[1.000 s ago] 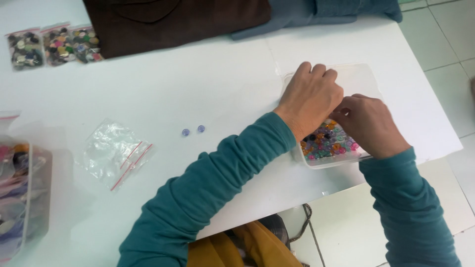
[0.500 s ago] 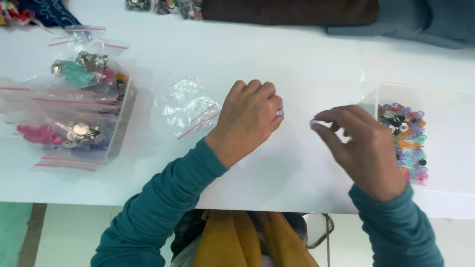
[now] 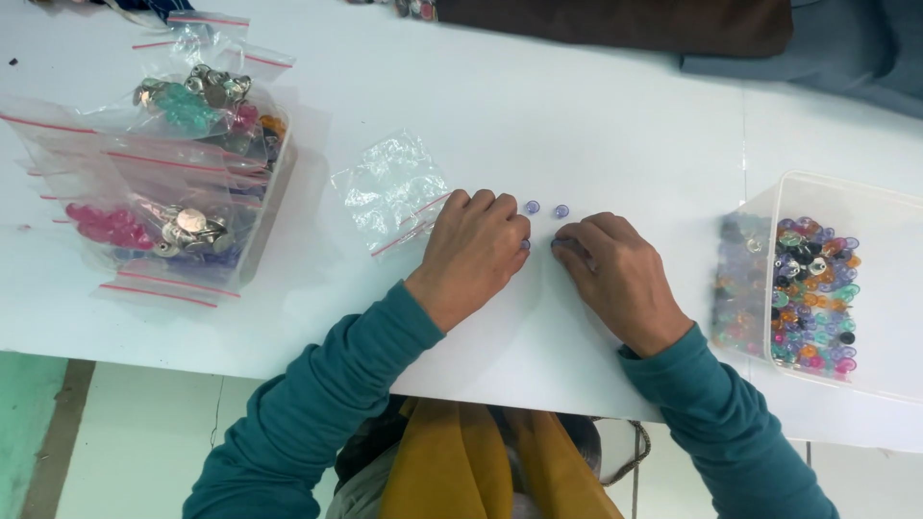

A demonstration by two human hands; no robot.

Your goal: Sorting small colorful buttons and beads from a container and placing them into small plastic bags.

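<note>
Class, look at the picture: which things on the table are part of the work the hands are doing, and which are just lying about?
In hand:
left hand
right hand
small purple beads
empty clear bag
clear box of mixed beads

Lying about:
filled bags in a container
dark cloth

Left hand (image 3: 474, 252) and right hand (image 3: 615, 274) lie palm-down, fingers curled, fingertips nearly meeting.

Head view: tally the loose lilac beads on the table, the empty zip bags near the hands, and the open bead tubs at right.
Loose lilac beads: 4, two partly hidden under fingertips
Empty zip bag: 1
Open bead tub: 1
Total: 6
</note>
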